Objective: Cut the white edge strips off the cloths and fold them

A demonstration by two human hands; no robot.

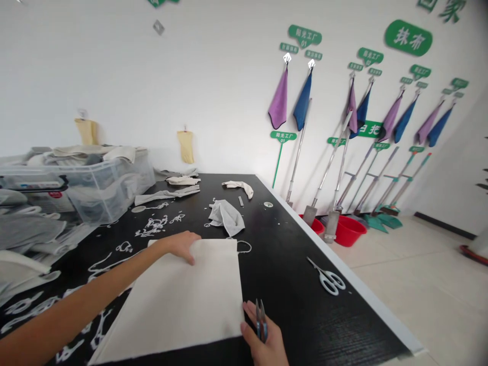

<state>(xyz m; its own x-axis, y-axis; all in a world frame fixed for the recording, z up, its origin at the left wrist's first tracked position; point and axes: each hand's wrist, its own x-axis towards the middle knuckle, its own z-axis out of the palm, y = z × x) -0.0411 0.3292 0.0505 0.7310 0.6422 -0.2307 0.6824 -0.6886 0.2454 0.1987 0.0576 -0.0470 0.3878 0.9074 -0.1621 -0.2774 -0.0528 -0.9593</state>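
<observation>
A pale cream cloth (pixel 190 300), folded or layered, lies flat on the black table. My left hand (pixel 179 246) reaches across and rests on its far edge, thumb and fingers apart. Small thread snips (pixel 261 325) sit in my right hand (pixel 265 338), blades pointing away from me. That hand's thumb and fingertips touch the cloth's right edge; whether they pinch it I cannot tell. A cord loop (pixel 244 247) pokes out at the far right corner. Just beyond lies a crumpled grey cloth (pixel 226 216).
White-handled scissors (pixel 330 278) lie near the table's right edge. Pale thread scraps (pixel 152 226) litter the left side of the black table (pixel 282 249). A clear plastic bin (pixel 102 190) heaped with fabric stands at left. Red basins (pixel 348 231) sit on the floor beyond.
</observation>
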